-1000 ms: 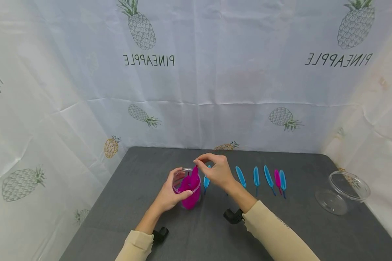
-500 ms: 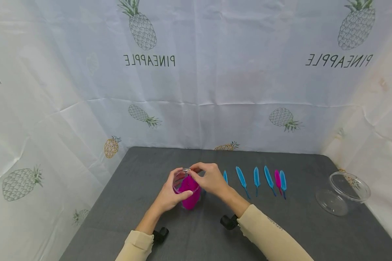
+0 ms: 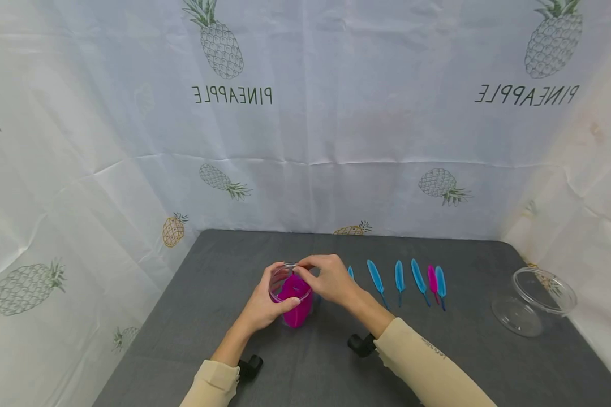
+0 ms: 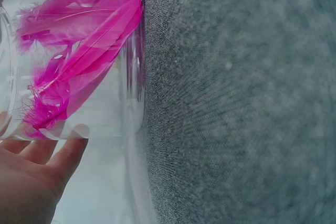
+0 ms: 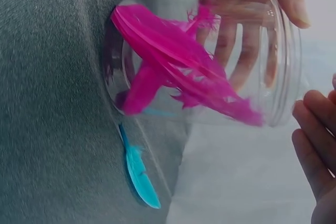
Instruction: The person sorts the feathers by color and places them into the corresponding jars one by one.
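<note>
A clear plastic jar (image 3: 290,316) stands on the table with several magenta feathers (image 3: 294,287) inside. My left hand (image 3: 265,305) holds the jar from the left, thumb at the near side and fingers round the far side, as the right wrist view also shows. My right hand (image 3: 331,278) is over the right side of the jar's mouth, fingertips right at the rim. In the right wrist view its fingers (image 5: 314,124) are bent loosely just beyond the rim, and no feather shows in them. Inside the jar, feathers (image 4: 89,51) lean slantwise against the wall.
To the right lies a row of blue feathers (image 3: 399,274) with one magenta feather (image 3: 433,282) among them. A blue feather (image 5: 139,174) lies beside the jar. At the table's right edge is another clear container (image 3: 519,316). Pineapple-print cloth (image 3: 336,135) hangs behind the table.
My right hand has moved down and left to the jar's rim, lowering the pinched magenta feather into the jar, where it now sits with the others. The left hand has kept its hold.
</note>
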Motion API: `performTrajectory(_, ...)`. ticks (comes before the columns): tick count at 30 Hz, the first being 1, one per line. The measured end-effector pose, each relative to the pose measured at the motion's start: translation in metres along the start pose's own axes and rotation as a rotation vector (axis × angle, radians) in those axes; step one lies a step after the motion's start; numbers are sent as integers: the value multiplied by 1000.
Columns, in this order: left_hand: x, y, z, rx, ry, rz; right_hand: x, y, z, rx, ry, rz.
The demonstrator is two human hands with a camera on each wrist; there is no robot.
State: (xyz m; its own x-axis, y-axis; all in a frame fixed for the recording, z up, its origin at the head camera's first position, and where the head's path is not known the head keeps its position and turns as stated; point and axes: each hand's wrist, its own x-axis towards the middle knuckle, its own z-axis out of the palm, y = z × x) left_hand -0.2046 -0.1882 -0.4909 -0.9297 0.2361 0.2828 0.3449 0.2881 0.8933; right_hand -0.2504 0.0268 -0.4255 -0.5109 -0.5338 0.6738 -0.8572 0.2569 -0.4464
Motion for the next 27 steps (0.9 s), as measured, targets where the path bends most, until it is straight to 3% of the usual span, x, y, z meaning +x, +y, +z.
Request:
performTrajectory(6,0,0,1,-14,1,4,-1,-4,-13,-38,-17,-35)
performTrajectory(16,0,-1,2,-16,15,13,-14,-6,-36,-210,-49,-78)
performTrajectory(27,1,1,3,-29,29,4,-33,-3,-62,-358,-213,-128)
